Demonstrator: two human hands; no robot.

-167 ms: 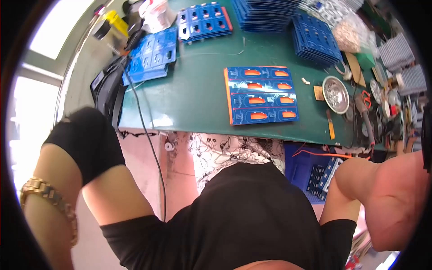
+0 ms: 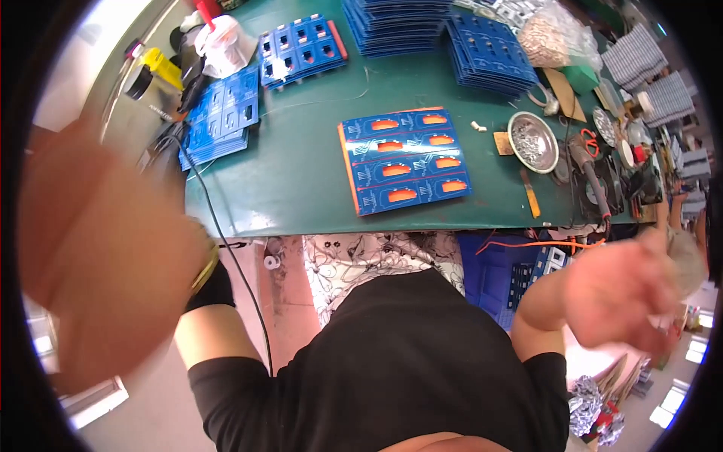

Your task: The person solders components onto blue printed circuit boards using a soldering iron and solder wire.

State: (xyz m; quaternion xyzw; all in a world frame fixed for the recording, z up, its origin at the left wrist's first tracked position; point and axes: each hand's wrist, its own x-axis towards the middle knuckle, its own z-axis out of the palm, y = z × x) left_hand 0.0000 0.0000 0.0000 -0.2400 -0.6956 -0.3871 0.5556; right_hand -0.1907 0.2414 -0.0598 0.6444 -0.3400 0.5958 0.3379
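My left hand point(image 2: 105, 256) is raised close to the camera at the left, off the table, and motion smears its fingers. A gold-coloured bracelet point(image 2: 203, 260) shows on that wrist. My right hand point(image 2: 621, 294) is up at the lower right, beyond the table's front edge; its fingers are blurred and I cannot make out anything in them. Neither hand touches the table. In front of me lies a blue printed panel point(image 2: 410, 160) with rows of orange cut-outs, on the green tabletop point(image 2: 294, 181).
Stacks of blue panels point(image 2: 395, 26) stand at the back, with more blue sheets point(image 2: 222, 113) at the left. To the right are a metal bowl point(image 2: 533, 142) of small parts, a yellow-handled blade point(image 2: 531, 194) and a soldering iron point(image 2: 591, 177). A black cable point(image 2: 233, 264) hangs over the front edge.
My left hand has swung into view near the camera, where the forearm was before. My right hand has come into view at the lower right. The table scene has shifted left.
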